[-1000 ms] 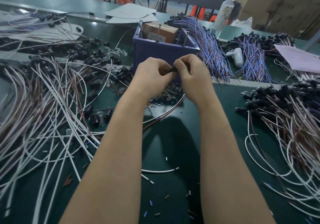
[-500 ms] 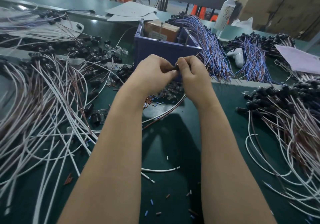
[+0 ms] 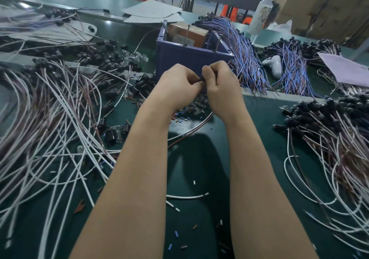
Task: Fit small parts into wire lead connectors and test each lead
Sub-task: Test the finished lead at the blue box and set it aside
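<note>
Hands meet mid-air: left hand [image 3: 175, 87] and right hand [image 3: 222, 86] both pinch one dark connector [image 3: 200, 79] in a tight grip (lead [image 3: 191, 132] trails below); bin [image 3: 179, 58] just behind.

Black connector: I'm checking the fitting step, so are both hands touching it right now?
Touching. The head view shows the left hand and right hand both pinching the black connector between their fingertips, with no gap visible.

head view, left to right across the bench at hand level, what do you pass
pile of white and brown leads → left hand → pinched dark connector → right hand → blue-purple wire bundle → white handheld device → second blue-purple bundle → pale paper sheet
</note>
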Motion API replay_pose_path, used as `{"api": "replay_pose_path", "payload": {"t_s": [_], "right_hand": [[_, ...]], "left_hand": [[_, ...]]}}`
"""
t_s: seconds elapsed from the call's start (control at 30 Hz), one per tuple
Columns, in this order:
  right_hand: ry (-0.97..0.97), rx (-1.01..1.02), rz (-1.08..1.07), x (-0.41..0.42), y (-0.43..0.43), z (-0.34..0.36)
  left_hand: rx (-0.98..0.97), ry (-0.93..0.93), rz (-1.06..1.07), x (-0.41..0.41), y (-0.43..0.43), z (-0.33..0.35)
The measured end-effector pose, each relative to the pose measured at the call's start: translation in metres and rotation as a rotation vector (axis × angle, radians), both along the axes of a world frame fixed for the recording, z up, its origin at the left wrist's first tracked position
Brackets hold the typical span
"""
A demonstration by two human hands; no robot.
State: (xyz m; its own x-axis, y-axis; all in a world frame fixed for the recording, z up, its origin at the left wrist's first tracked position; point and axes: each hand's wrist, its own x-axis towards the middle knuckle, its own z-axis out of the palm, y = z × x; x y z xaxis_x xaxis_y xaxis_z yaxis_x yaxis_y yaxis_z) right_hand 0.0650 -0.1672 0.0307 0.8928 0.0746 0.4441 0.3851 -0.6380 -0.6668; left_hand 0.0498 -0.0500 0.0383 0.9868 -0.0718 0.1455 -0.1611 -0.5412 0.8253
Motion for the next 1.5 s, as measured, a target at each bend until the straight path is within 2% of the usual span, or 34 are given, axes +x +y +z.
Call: {"api": "replay_pose_path", "payload": {"t_s": [0.17,0.23,0.33,0.43,0.57,0.63,0.7,0.77,0.87,0.93,1.03,1.17,1.37,1.5], "right_hand": [[0.250,0.386,0.064,-0.001,-0.005,-0.001],[0.218,0.311,0.044,-0.002,-0.003,0.000],[0.019,0.026,-0.007,-0.003,0.000,0.003],[-0.031,-0.004,-0.009,-0.002,0.001,0.002],[0.188,0.372,0.006,0.001,0.001,-0.003],[0.188,0.386,0.009,0.002,0.002,-0.005],[0.158,0.298,-0.002,0.004,0.004,-0.006],[0.146,0.298,-0.027,0.005,0.002,-0.007],[0.193,0.625,-0.107,0.008,-0.017,-0.002],[0.231,0.737,-0.147,0.006,-0.026,-0.001],[0.242,0.650,-0.130,0.004,-0.021,-0.002],[0.272,0.638,-0.016,0.001,-0.016,0.011],[0.216,0.575,0.097,-0.005,-0.020,0.023],[0.156,0.503,0.133,-0.008,-0.020,0.028]], "left_hand": [[-0.011,-0.017,-0.050,-0.005,0.002,0.002],[-0.014,-0.008,-0.051,-0.006,0.003,0.002],[-0.017,0.009,-0.030,-0.005,0.001,0.004],[-0.008,0.013,-0.002,-0.005,0.000,0.007],[-0.033,0.019,-0.026,-0.006,0.001,0.006],[-0.040,0.027,-0.029,-0.007,0.001,0.007],[-0.022,0.043,-0.018,-0.007,0.001,0.008],[0.058,0.087,-0.035,-0.008,0.004,0.009],[0.194,0.171,-0.107,-0.012,0.004,0.007],[0.113,0.114,-0.058,-0.011,0.002,0.006],[-0.051,-0.047,0.088,-0.008,-0.003,0.008],[-0.165,-0.216,0.129,-0.006,-0.003,0.005],[-0.360,-0.270,0.098,-0.005,-0.006,0.000],[-0.412,-0.281,0.094,-0.004,-0.005,-0.001]]}}
